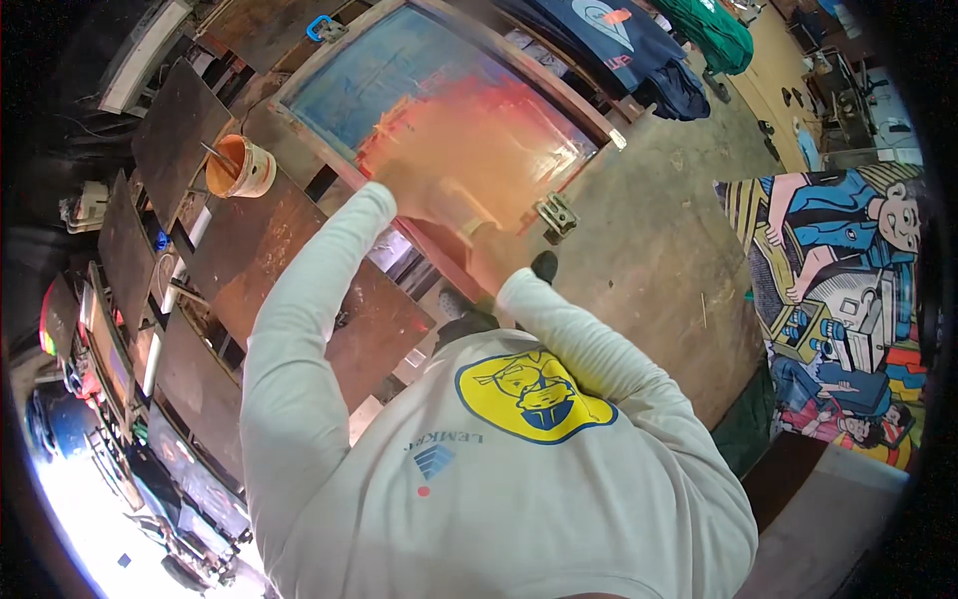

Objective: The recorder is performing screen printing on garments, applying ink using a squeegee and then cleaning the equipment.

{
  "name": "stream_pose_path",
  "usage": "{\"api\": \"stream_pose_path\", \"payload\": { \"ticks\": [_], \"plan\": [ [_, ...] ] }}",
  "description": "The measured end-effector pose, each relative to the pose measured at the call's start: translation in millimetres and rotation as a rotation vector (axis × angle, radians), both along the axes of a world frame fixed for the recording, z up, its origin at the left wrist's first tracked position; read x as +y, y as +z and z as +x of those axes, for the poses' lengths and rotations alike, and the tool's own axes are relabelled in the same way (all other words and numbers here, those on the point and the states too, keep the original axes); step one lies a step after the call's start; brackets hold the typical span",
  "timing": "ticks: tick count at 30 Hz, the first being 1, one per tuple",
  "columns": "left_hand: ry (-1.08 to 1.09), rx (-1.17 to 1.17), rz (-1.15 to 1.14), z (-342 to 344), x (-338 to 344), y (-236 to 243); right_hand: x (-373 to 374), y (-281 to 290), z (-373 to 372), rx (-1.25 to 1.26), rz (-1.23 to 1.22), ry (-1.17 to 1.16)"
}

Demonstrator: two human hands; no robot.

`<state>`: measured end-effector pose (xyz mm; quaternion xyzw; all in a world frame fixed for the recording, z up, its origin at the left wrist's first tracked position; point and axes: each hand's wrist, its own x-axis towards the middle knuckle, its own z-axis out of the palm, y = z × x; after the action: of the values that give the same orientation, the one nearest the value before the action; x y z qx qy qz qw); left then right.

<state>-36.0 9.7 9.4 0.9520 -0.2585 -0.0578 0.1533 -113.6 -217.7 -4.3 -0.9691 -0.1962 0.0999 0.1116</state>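
A wooden screen-printing frame [329, 160] lies in front of me. Its mesh is blue at the far side and smeared with red and orange ink nearer to me. Both hands are over the near part of the mesh, blurred by motion. My left hand [401, 190] and my right hand [489, 258] are closed round what looks like a squeegee [459, 205], a pale brown bar slanting between them. Its lower edge is hidden in the blur. A metal clamp [557, 216] sits by the frame's near right corner.
Left of the frame, an ink-stained bucket [261, 172] with a stick in it stands on dark boards [239, 240]. A blue-handled clamp [323, 28] is at the far left corner. Dark blue [629, 50] and green [709, 35] garments lie beyond. A cartoon-printed panel [838, 299] stands right.
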Motion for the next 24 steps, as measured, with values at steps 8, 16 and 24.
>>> {"api": "stream_pose_path", "payload": {
  "ticks": [8, 16, 24],
  "plan": [
    [0.004, 0.044, 0.132, -6, -1, 36, -10, 30, 14, 0.128, 0.148, 0.096],
    [-0.053, 0.174, 0.276, 12, -46, 34, -31, 19, 63, 0.181, 0.064, 0.144],
    [-0.072, 0.31, 0.153, 36, -40, 1, -23, 8, 66, 0.112, 0.089, 0.095]
  ]
}}
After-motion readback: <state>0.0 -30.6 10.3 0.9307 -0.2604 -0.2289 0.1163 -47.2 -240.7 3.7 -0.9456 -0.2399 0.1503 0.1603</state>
